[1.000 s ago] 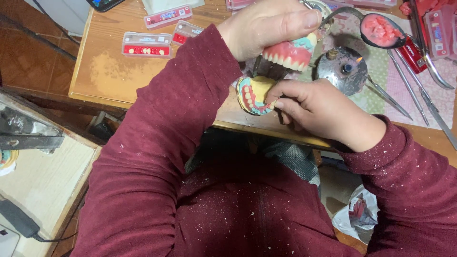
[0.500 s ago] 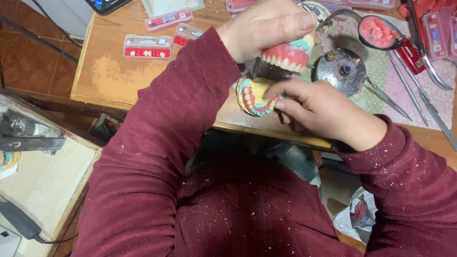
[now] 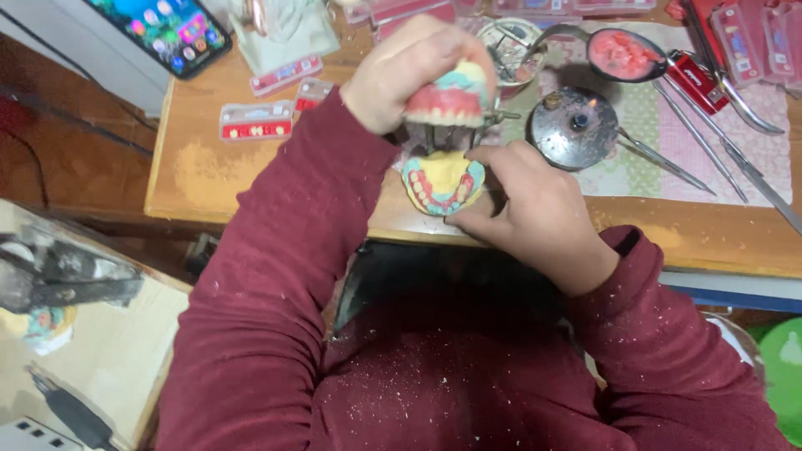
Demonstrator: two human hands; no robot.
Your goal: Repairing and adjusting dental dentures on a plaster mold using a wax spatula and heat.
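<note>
The wooden tabletop carries everything here, with a patterned mat spread over its right side. Above its near edge the person holds a hinged dental model open: the left hand wraps the upper denture half, fingers curled and pressed around its pink gum, tipping it back, while the right hand steadies the lower denture half, which lies face up with its arch of teeth showing. The right fingers are bunched together at the rim of that lower half; whether they pinch a small tool or a tooth I cannot tell. To do this well, I would judge it best to keep the upper half lifted clear so the lower arch stays in plain sight, and to brace the right wrist on the tabletop edge for fine pressure. Just right of the model stands a round metal burner, near enough to mind the sleeve. Beyond it lie a bowl of pink wax and thin metal instruments; small tooth cards lie to the left.
</note>
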